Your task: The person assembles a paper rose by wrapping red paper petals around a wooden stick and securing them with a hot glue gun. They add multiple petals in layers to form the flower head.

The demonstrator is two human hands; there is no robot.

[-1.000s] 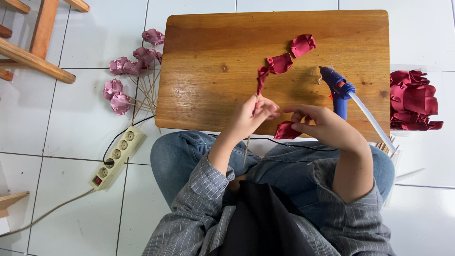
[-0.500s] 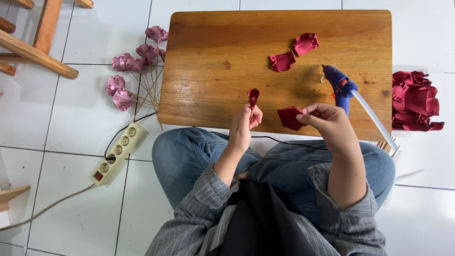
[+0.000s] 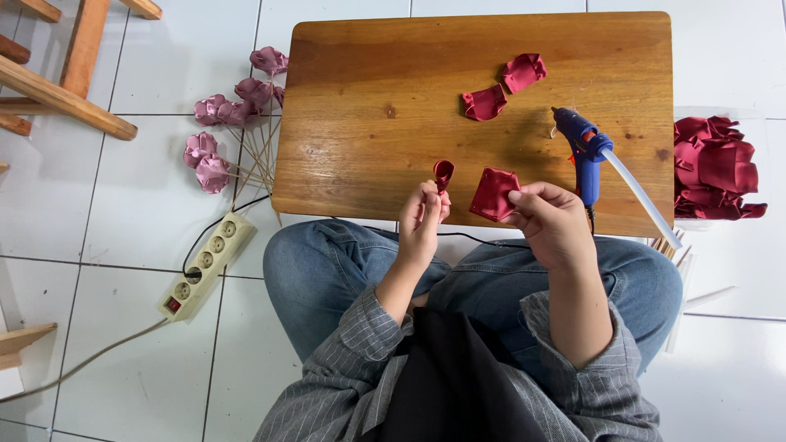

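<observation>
The left hand holds a small rolled red bud up on a thin stick. Its fingers are pinched shut around the stick, just below the bud. The right hand holds a flat red petal. The thumb presses on the petal's right edge and the other fingers are curled behind it, so they are closed on the cloth.

Both hands hang in the air over the near edge of the desk, above the person's knees. The bud and the petal are near each other but they do not touch.

To do this step well, I think the stick should stay straight up and not spin. The petal should come in from the side and wrap snug round the bud, with its bottom edge low on the stick. The grip on the petal should be light, so the cloth does not crease.

Both wrists are bent up a little, and both forearms come up from the lap. The palms face each other.

A blue glue gun lies on the desk just beside the right hand, with its tip pointing away. It may be hot, so fingers should keep off the tip. Two more petals lie farther back on the desk.
</observation>
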